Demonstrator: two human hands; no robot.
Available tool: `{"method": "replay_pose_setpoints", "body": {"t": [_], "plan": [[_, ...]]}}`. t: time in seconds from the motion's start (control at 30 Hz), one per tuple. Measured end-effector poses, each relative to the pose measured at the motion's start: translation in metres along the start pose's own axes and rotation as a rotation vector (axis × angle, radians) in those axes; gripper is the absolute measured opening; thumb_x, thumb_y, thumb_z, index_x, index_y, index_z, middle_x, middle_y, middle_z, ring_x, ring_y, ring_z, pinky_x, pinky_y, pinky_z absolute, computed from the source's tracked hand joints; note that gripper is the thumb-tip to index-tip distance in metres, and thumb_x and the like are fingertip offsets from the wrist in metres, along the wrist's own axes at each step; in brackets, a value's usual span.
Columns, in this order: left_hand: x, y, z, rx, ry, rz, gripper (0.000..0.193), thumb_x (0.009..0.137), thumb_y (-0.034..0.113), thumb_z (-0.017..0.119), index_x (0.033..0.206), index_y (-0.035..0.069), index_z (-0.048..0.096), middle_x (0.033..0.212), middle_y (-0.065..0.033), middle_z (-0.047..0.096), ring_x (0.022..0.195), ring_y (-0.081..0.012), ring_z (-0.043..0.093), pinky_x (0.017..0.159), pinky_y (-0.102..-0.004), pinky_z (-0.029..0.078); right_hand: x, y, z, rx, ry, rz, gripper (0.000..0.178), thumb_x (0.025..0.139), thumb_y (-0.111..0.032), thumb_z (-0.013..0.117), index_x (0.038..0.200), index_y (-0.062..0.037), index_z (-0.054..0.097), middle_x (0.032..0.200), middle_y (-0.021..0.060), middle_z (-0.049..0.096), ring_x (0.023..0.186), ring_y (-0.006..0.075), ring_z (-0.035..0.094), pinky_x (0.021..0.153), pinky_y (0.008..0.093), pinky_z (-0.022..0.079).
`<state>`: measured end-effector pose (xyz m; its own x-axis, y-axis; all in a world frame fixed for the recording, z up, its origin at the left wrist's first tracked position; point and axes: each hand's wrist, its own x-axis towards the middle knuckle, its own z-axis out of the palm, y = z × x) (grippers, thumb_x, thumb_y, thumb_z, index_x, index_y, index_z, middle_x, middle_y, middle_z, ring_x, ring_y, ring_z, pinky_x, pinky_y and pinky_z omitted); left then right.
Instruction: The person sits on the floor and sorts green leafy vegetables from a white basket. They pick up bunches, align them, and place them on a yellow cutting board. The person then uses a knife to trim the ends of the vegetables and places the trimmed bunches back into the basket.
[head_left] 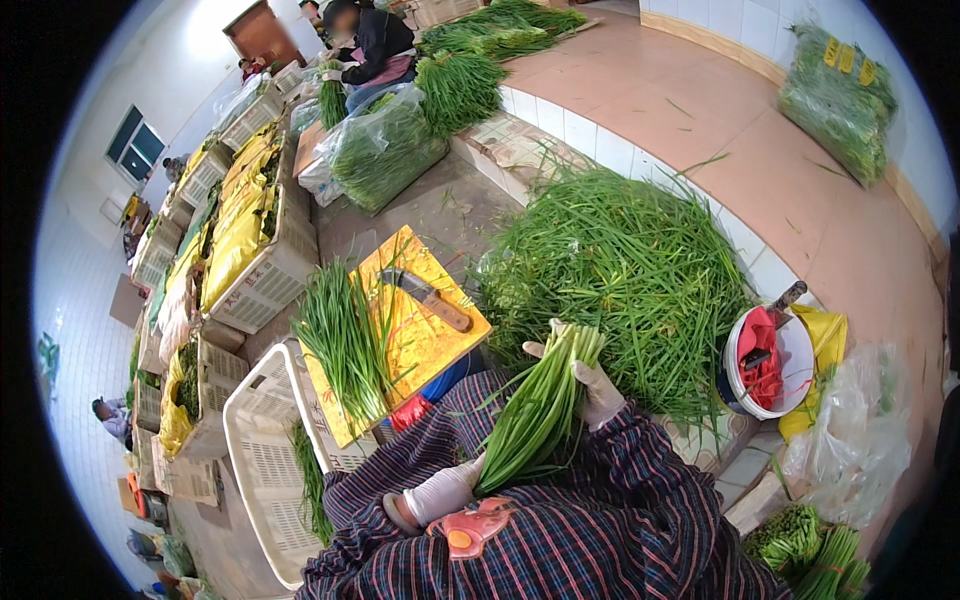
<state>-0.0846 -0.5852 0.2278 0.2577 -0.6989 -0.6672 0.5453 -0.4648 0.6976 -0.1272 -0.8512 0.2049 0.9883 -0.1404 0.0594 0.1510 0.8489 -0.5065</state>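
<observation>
The right hand (597, 392), in a pale thin glove, grasps a long bundle of flat green leaves with whitish stem ends (545, 415), closing around it near the stems. The bundle is held slantwise above the person's lap, stem ends up and away, leaf tips down toward the body. The left hand (447, 490), also in a pale glove, lies against the leafy lower end; its fingers seem mostly hidden under the leaves, so I cannot tell how firmly it closes. Dark striped clothing (610, 510) covers the lap and arms

Just ahead and to the left, a yellow rectangular board (430, 347) bears a loose bunch of green leaves (345, 335) and a knife with a dark blade and brown wooden handle (432, 298). Beside the board is a cream plastic crate with slotted walls (262, 425), with more leaves (312, 490) inside. A broad heap of loose green leaves (620, 270) spreads beyond the bundle. To the right, a white round bucket (739, 385) contains red material (760, 350), near a crumpled clear plastic bag (860, 440)
</observation>
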Motion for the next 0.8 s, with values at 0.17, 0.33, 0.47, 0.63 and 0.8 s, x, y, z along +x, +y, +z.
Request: {"method": "replay_pose_setpoints", "body": {"t": [0.17, 0.33, 0.47, 0.63, 0.8], "plan": [[-0.014, 0.014, 0.002, 0.263, -0.157, 0.024, 0.057, 0.094, 0.015, 0.045, 0.143, 0.003, 0.018, 0.134, -0.0127, 0.042, 0.121, -0.0170, 0.041, 0.104, -0.0283, 0.030, 0.003, 0.002, -0.010, 0.128, 0.035, 0.096, 0.064, 0.079, -0.021, 0.067, 0.132, -0.0039, 0.037, 0.102, 0.0127, 0.060, 0.106, 0.0263, 0.056, 0.100, 0.0420, 0.041], [-0.059, 0.086, 0.010, 1.415, -0.051, -0.086, 0.087, 0.074, 0.035, 0.071, 0.142, 0.008, 0.023, 0.114, -0.0257, 0.054, 0.099, -0.0378, 0.058, 0.083, -0.0417, 0.048, 0.005, 0.017, -0.013, 0.241, 0.094, 0.029, 0.056, 0.080, -0.021, 0.065, 0.128, -0.0034, 0.041, 0.094, 0.0107, 0.061, 0.103, 0.0285, 0.056, 0.100, 0.0495, 0.040], [-0.103, 0.165, 0.032, 1.229, 0.215, 0.544, 0.076, 0.071, 0.021, 0.073, 0.136, 0.003, 0.038, 0.118, -0.0152, 0.059, 0.098, -0.0257, 0.062, 0.086, -0.0307, 0.048, 0.005, 0.012, -0.012, 0.170, 0.157, 0.086, 0.056, 0.083, -0.020, 0.062, 0.132, -0.0049, 0.040, 0.103, 0.0114, 0.060, 0.100, 0.0260, 0.057, 0.093, 0.0437, 0.045], [0.022, 0.178, -0.002, 0.669, 0.027, 0.784, 0.098, 0.074, 0.022, 0.073, 0.147, 0.009, 0.008, 0.142, -0.0161, 0.032, 0.128, -0.0247, 0.035, 0.107, -0.0397, 0.025, 0.017, 0.009, 0.030, 0.046, 0.215, 0.025, 0.055, 0.084, -0.016, 0.061, 0.134, -0.0072, 0.039, 0.112, 0.0127, 0.058, 0.099, 0.0229, 0.058, 0.090, 0.0377, 0.047], [0.089, 0.124, 0.013, -0.118, -0.434, 0.255, 0.092, 0.074, 0.040, 0.073, 0.142, 0.006, 0.020, 0.132, -0.0136, 0.044, 0.119, -0.0221, 0.045, 0.101, -0.0348, 0.035, 0.027, 0.002, 0.039, -0.253, 0.431, -0.292, 0.069, 0.077, -0.002, 0.068, 0.137, -0.0056, 0.034, 0.114, 0.0055, 0.055, 0.103, 0.0160, 0.054, 0.096, 0.0308, 0.041]]}}
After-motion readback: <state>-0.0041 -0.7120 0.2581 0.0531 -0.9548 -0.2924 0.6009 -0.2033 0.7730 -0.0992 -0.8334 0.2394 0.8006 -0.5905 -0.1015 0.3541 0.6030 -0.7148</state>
